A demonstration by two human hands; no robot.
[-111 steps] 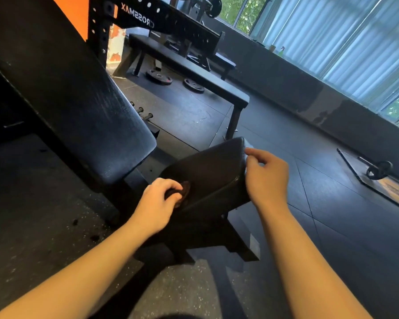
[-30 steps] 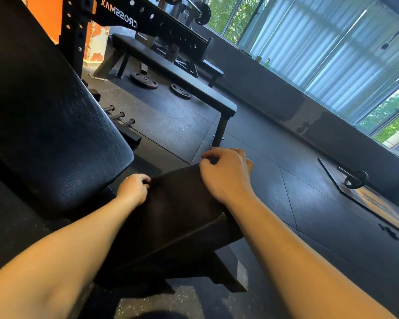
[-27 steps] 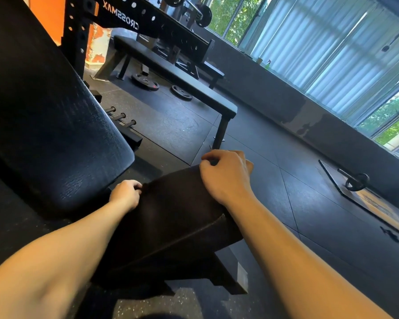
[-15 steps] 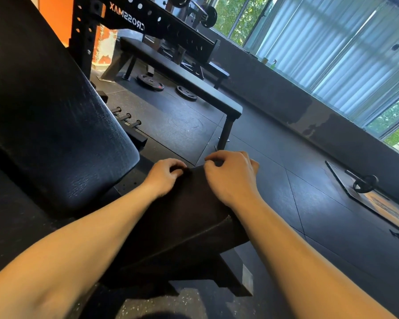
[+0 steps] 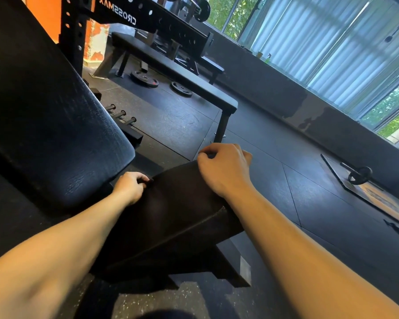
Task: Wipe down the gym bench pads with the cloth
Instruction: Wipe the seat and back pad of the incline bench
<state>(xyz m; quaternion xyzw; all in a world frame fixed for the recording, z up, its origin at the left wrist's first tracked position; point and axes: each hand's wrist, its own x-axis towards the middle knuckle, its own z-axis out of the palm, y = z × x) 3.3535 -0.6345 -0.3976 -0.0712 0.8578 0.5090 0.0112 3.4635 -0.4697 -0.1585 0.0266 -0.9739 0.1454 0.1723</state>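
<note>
The bench's black seat pad slopes up away from me, just right of the big inclined back pad. My left hand rests at the seat pad's left edge, near the gap to the back pad. Its fingers are curled round a small dark cloth, of which only a bit shows. My right hand sits on the seat pad's far right corner, with its fingers curled over the edge.
A long flat bench stands behind, under a black rack. Two weight plates lie on the rubber floor beside it. Storage pegs stick out near the back pad. A small plate rests on a platform at the right.
My left hand slid with the cloth along the seat pad toward my right hand, then came back to the pad's left edge. My right hand kept its hold on the far corner.
</note>
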